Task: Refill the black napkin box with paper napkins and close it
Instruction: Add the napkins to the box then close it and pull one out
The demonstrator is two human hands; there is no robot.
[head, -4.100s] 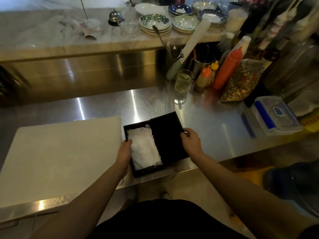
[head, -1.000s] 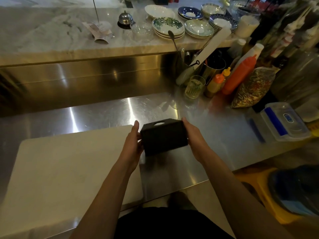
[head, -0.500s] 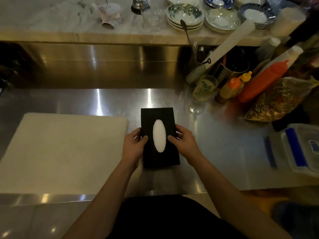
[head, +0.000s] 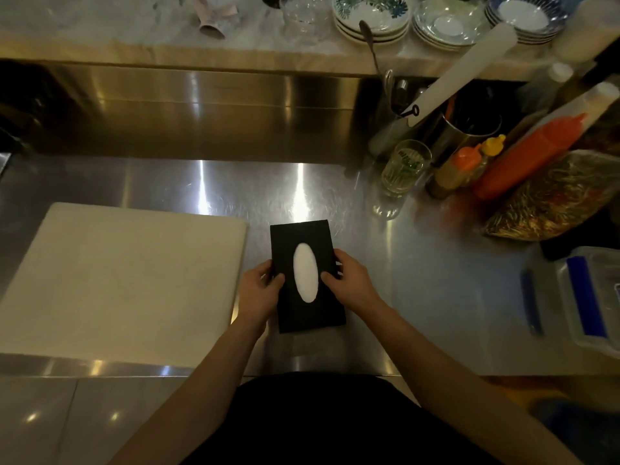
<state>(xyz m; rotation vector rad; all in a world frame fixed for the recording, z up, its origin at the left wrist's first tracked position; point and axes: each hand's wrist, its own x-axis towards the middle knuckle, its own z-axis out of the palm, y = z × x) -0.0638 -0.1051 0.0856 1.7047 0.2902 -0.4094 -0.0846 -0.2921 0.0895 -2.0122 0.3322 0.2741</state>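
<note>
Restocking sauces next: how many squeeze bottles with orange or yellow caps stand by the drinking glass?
2: the orange-capped bottle right of the drinking glass, and the yellow-capped bottle just behind it. Others may be hidden behind the clutter.

No text, label, brand or number can be read anywhere. The glass [head: 405,169] carries a green print, too blurred to make out. The plastic tub [head: 590,297] at the right edge of the bench [head: 436,280] shows a blue mark on its lid, cut off by the frame and illegible. The squeeze bottles [head: 466,166] show no legible labels, and the black box [head: 307,310] bears no lettering on its top.
</note>
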